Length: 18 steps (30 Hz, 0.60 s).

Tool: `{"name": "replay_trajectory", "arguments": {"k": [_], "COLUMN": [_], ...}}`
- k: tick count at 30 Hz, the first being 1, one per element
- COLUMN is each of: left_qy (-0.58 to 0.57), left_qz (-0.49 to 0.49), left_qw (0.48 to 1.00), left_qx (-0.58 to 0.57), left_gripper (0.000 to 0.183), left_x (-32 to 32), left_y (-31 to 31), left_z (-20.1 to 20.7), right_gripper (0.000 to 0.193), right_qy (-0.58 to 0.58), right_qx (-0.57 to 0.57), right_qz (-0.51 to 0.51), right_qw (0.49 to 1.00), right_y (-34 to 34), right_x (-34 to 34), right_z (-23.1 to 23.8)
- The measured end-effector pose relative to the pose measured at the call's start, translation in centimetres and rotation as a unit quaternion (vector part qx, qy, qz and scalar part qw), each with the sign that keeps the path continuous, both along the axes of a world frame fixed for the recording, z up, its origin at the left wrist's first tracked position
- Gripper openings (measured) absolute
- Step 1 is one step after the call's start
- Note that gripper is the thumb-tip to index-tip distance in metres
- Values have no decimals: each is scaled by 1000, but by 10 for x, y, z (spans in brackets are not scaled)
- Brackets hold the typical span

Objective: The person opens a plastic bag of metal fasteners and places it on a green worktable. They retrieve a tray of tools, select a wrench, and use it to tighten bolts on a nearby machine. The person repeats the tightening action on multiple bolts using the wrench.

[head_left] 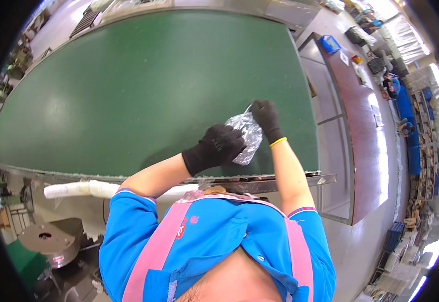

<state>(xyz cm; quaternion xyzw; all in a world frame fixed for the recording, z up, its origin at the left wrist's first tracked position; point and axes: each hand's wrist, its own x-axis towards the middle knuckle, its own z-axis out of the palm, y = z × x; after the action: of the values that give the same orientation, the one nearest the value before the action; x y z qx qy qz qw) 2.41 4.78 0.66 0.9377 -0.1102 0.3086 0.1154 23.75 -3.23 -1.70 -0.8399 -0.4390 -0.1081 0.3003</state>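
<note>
A crumpled clear plastic bag [249, 135] is held between my two hands, low over the right part of a green tabletop [144, 75]. My left hand [218, 147], in a black glove, has its fingers curled against the bag's left side. My right hand [266, 117], gloved in black with a yellow band at the wrist, is closed on the bag's upper right edge. The plastic shines, so whatever lies inside it cannot be made out. Both sets of fingertips are partly hidden by the gloves and the bag.
Along the table's near edge runs a white wrapped roll [81, 189]. To the right stands a long brown-topped table [353, 110] with a blue bin [329, 44]. At the lower left is a round grey machine [48, 240]. Shelving [426, 136] lines the far right.
</note>
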Motion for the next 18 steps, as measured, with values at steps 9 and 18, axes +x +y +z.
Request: {"name": "replay_trajectory", "arguments": {"k": [9,18], "left_qy": [24,72], "left_qz": [-19,18], "left_qw": [993,982], "left_qx": [-116,-176], "left_gripper": [20,17], "left_x": [-20,-10], "left_y": [-12,-24], "left_z": [33,21], "right_gripper": [21,30], "right_qy": [292,497], "right_qx": [-25,65], "right_qz": [81,163], "right_qw": [953,850], "right_y": [-50,-99], "right_x": [-49,-36], "right_z": [33,44]}}
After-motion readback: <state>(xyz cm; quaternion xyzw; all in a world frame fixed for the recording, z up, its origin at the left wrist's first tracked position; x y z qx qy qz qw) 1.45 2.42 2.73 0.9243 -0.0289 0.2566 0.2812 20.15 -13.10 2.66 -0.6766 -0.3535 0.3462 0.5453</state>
